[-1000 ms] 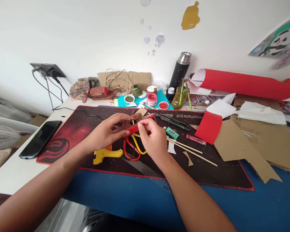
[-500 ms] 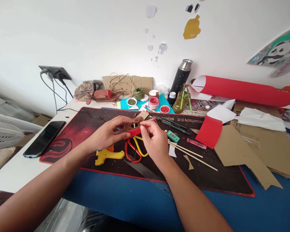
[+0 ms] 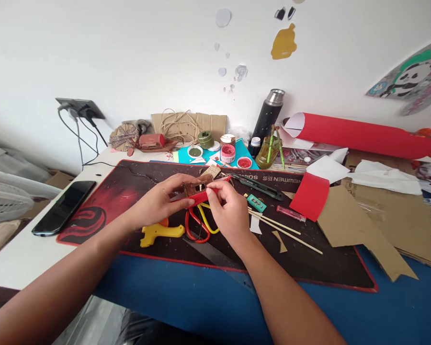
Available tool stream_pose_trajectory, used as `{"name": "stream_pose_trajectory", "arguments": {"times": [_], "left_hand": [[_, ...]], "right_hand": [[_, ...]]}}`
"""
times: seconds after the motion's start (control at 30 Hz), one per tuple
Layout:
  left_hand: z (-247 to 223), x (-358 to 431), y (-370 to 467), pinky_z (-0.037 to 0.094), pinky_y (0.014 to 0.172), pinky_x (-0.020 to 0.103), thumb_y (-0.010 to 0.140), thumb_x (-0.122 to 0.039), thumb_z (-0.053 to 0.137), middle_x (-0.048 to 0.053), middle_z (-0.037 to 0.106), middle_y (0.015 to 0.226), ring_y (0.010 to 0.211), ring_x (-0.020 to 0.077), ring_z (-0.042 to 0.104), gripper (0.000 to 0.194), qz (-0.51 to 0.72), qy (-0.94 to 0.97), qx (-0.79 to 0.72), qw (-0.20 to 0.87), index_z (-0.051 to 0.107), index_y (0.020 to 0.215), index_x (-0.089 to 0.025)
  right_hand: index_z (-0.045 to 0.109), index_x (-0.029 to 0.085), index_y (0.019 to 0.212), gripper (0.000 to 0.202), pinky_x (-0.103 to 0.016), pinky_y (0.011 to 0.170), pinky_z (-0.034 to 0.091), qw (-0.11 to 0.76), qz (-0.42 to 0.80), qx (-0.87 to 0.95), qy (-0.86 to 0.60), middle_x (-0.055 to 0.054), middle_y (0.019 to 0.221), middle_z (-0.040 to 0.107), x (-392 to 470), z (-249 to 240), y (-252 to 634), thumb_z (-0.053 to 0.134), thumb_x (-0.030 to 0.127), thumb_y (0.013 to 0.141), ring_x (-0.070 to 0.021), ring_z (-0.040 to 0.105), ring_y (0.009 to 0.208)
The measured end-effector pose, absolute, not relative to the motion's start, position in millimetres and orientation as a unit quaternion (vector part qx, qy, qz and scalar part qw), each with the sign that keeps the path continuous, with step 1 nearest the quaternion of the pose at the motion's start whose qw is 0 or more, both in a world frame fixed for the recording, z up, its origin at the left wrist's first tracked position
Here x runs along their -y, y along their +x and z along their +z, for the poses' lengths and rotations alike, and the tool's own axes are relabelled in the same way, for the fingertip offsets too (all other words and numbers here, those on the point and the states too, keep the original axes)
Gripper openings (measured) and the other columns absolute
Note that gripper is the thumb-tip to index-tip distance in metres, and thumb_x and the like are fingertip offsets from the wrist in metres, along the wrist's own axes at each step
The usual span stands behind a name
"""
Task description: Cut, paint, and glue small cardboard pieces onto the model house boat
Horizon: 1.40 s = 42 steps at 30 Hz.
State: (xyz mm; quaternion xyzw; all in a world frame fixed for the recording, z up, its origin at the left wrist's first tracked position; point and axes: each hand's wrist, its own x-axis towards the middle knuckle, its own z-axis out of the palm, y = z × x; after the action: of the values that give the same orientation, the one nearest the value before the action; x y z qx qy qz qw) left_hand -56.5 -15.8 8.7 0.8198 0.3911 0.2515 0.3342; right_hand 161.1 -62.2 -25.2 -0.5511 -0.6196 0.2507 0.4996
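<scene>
A small brown model piece [image 3: 202, 187] with a red ribbed strip [image 3: 200, 197] along its near side is held between both hands above the dark mat. My left hand [image 3: 164, 198] grips its left end, thumb on the red strip and fingers behind. My right hand [image 3: 229, 205] pinches the right end of the red strip between thumb and fingers. Below the hands lie scissors with red and yellow handles [image 3: 197, 230] and a yellow glue gun [image 3: 161, 232].
Green cutter [image 3: 260, 187], wooden sticks [image 3: 290, 235] and red paper [image 3: 310, 195] lie right of my hands. Paint jars [image 3: 228, 153], a black flask [image 3: 269, 114] and a red roll [image 3: 359, 134] stand or lie behind. A phone [image 3: 63, 207] rests at left.
The view has shifted very slightly. My right hand has moved a little left along the red strip; both hands keep their hold.
</scene>
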Motion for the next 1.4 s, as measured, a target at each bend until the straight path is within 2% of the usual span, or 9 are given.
{"name": "stream_pose_trajectory", "arguments": {"times": [0.23,0.6,0.87,1.13,1.4], "left_hand": [[15,23,-50,0.052,0.118,0.047,0.105,-0.044,0.067,0.01,0.064,0.152,0.14,0.0278,0.061,0.044,0.25,0.861,-0.342,0.282,0.061,0.146,-0.031],[19,26,-45,0.052,0.119,0.047,0.106,-0.04,0.066,0.01,0.063,0.152,0.141,0.0277,0.06,0.042,0.25,0.87,-0.338,0.257,0.06,0.147,-0.03],[19,29,-43,0.051,0.121,0.047,0.107,-0.038,0.065,0.009,0.065,0.15,0.142,0.0265,0.06,0.041,0.251,0.877,-0.336,0.236,0.059,0.147,-0.03],[17,31,-44,0.054,0.119,0.046,0.108,-0.037,0.064,0.008,0.06,0.155,0.144,0.0274,0.06,0.044,0.24,0.885,-0.34,0.21,0.057,0.151,-0.034],[16,32,-46,0.057,0.115,0.044,0.108,-0.037,0.062,0.009,0.059,0.155,0.142,0.0281,0.062,0.042,0.219,0.893,-0.346,0.185,0.057,0.15,-0.033]], "right_hand": [[0.074,0.021,0.099,0.018,-0.027,0.058,0.04,0.503,0.261,0.617,-0.546,0.005,0.059,0.06,63,-25,159,0.064,0.036,0.102,-0.0145,0.056,0.053],[0.073,0.021,0.095,0.015,-0.026,0.059,0.039,0.522,0.261,0.612,-0.534,0.006,0.06,0.056,62,-26,158,0.064,0.032,0.101,-0.0134,0.053,0.054],[0.071,0.022,0.09,0.016,-0.027,0.058,0.036,0.502,0.247,0.62,-0.55,0.006,0.057,0.053,61,-26,159,0.064,0.032,0.101,-0.0135,0.05,0.052],[0.071,0.023,0.088,0.014,-0.027,0.057,0.034,0.481,0.249,0.624,-0.563,0.007,0.057,0.053,60,-26,159,0.065,0.028,0.1,-0.0134,0.048,0.051],[0.071,0.023,0.086,0.013,-0.028,0.057,0.035,0.477,0.25,0.625,-0.566,0.007,0.056,0.053,61,-28,158,0.067,0.027,0.098,-0.0136,0.048,0.051]]}}
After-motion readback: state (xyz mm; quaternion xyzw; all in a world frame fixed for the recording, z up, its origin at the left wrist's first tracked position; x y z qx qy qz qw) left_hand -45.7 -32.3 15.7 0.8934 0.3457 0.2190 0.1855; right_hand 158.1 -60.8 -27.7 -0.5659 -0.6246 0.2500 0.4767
